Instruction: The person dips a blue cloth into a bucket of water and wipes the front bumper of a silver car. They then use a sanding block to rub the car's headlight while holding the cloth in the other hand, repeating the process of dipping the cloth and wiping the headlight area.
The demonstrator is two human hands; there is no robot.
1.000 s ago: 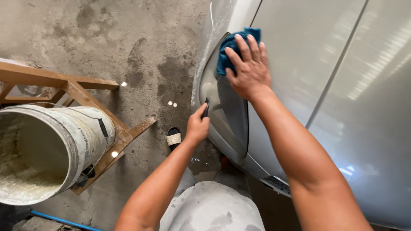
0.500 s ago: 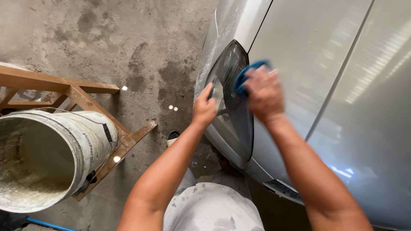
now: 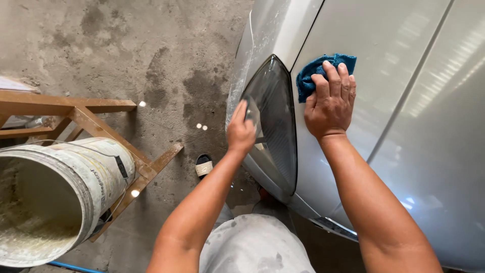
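Looking at the silver car (image 3: 384, 101) first, since it fills the whole right side: smooth glossy painted metal with soft light streaks across it and thin dark seams between the panels. Compared with half a second ago, the right hand (image 3: 331, 103) has slid up and off the dark lamp onto the painted panel just beside it, and the camera sits a bit closer. The concrete floor (image 3: 126, 45) is rough, grey and blotchy with dark damp stains. On the left lies a big off-white plastic bucket (image 3: 55, 197), round, tipped on its side, crusty and grimy inside, resting against a brown wooden frame (image 3: 76, 108) made of flat planks; both are in the same spot as before. The lamp (image 3: 275, 126) is a long, smoked, shiny lens that comes to a point at the top. The right hand lies flat, fingers spread, pressing a fuzzy blue cloth (image 3: 313, 71) against the panel, so the cloth sits bunched under the fingertips right next to the lamp's top edge. The left hand (image 3: 241, 130) is still at the lamp's outer edge, fingers curled onto the rim, higher up than before. A small dark sandal (image 3: 204, 165) shows on the floor below.
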